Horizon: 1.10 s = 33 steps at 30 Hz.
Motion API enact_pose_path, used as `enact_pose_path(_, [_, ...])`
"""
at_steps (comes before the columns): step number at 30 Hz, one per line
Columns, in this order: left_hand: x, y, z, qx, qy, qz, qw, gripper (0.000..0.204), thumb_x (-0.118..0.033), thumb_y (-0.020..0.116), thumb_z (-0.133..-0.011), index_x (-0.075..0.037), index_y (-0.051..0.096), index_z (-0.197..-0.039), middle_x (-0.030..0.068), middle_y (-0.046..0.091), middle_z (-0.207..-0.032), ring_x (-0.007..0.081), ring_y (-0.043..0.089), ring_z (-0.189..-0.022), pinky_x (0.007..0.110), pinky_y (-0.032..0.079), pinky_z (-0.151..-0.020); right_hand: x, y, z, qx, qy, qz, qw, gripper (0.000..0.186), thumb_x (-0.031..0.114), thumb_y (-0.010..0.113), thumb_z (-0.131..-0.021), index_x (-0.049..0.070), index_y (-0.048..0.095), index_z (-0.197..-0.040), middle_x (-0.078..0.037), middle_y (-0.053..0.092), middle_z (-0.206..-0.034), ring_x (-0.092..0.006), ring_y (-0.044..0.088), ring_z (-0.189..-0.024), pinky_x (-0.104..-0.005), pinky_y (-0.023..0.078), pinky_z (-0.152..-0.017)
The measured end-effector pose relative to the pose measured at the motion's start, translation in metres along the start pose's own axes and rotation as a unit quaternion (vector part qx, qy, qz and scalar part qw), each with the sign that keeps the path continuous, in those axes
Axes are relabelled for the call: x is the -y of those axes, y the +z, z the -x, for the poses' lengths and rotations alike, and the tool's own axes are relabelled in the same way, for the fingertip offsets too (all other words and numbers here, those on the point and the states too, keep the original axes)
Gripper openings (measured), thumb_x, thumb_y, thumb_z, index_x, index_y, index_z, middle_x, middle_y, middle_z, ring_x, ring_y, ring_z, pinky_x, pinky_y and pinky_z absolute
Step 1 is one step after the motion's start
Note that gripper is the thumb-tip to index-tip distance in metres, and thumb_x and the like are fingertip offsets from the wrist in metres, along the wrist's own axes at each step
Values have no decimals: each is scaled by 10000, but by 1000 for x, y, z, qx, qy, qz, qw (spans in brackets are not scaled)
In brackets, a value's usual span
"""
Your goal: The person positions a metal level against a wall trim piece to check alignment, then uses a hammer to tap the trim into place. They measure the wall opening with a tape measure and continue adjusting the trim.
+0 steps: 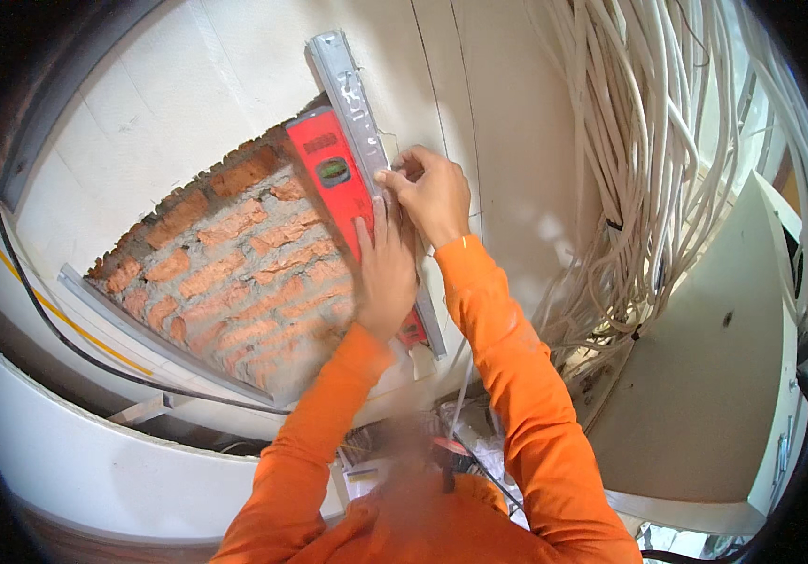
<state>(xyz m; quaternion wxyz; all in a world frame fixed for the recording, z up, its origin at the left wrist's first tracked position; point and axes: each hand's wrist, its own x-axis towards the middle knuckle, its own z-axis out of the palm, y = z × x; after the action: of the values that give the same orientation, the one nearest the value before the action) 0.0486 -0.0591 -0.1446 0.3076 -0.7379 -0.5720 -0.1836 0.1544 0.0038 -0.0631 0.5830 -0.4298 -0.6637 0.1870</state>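
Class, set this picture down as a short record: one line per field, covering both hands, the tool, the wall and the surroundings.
Left hand: fingers spread over the level and metal strip
Right hand: thumb and forefinger together at the strip's edge; anything pinched between them is unclear
Tool: red spirit level, alongside the strip
Metal strip: grey, right of the level, reaching beyond its upper end
Wall: pale, with exposed orange brickwork left of the level
Surroundings: bundled white cables at right
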Motion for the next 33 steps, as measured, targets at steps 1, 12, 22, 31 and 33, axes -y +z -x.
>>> enact_pose_path(1, [1,3,0,1,-4,-20,1000,687,-81,561,-888,23,354,-1534,268,269,-1617,450,141,-1538,654,105,-1209,-1,0,0,-6,-10,4,1000,337,342,831,-766,54,743,-917,-104,745,-815,-277,700,-720,-394,531,-670])
enact_pose_path(12, [12,12,1,16,27,-75,997,673,-106,541,-888,35,374,-1525,247,310,-1604,420,152,-1543,660,89,-1213,-1,-2,-2,16,2,23,1000,349,363,826,-781,56,744,-926,-113,750,-812,-292,708,-722,-406,535,-673])
enact_pose_path(22, [31,-3,-4,-334,-95,232,909,740,-117,769,-841,20,411,-1475,238,406,-1516,360,327,-1454,555,208,-1213,-3,-4,-4,32,6,42,999,368,380,815,-795,60,745,-963,-119,750,-845,-296,710,-764,-409,535,-697])
enact_pose_path(31, [101,-24,-59,-70,-191,753,625,498,-109,809,-865,-37,555,-1287,77,650,-1181,146,640,-1052,323,539,-893,3,-5,-4,59,13,33,998,402,420,796,-804,72,717,-989,-168,725,-881,-385,694,-877,-480,531,-766])
enact_pose_path(33, [105,-23,-63,-46,-195,766,612,436,-98,796,-872,-48,579,-1248,55,664,-1133,136,658,-1000,308,554,-854,-2,0,-5,48,-6,7,999,388,377,816,-802,41,721,-972,-140,730,-834,-302,691,-780,-418,529,-713])
